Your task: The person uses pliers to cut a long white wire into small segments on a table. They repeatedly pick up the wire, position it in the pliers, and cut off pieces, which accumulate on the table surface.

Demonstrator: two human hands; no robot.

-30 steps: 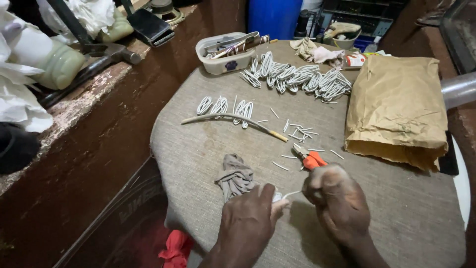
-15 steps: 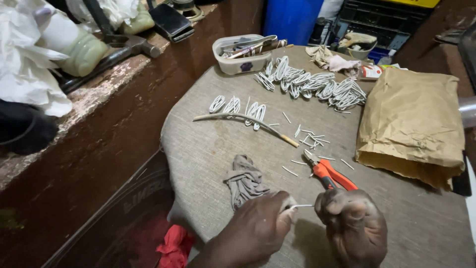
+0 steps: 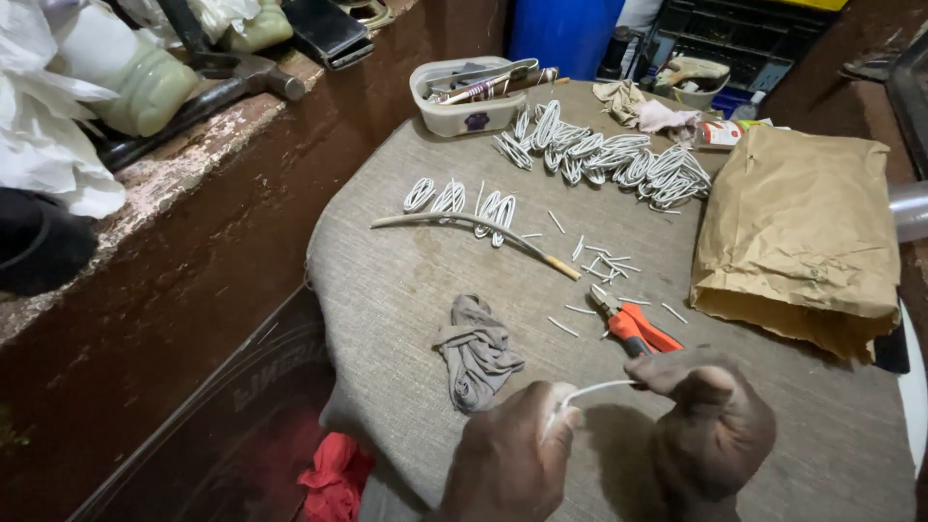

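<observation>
While a grey rag [image 3: 476, 350] and orange pliers [image 3: 633, 326] lie close by, the left hand [image 3: 507, 459] and right hand [image 3: 710, 425] each pinch shut on one white wire [image 3: 597, 390].

A wire [image 3: 599, 390] is held between left hand [image 3: 512, 459] and right hand [image 3: 710, 425]; pliers [image 3: 633, 327] are laid just behind, a rag [image 3: 476, 350] to the left, a paper bag [image 3: 797, 242] to the right.

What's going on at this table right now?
A person is holding a short length of white wire stretched between both hands over a grey cloth-covered table. The left hand pinches one end, the right hand the other. Orange-handled pliers lie just beyond the right hand, among small cut wire pieces. A pile of bent white wire loops sits further back, beside a brown paper bag.
</observation>
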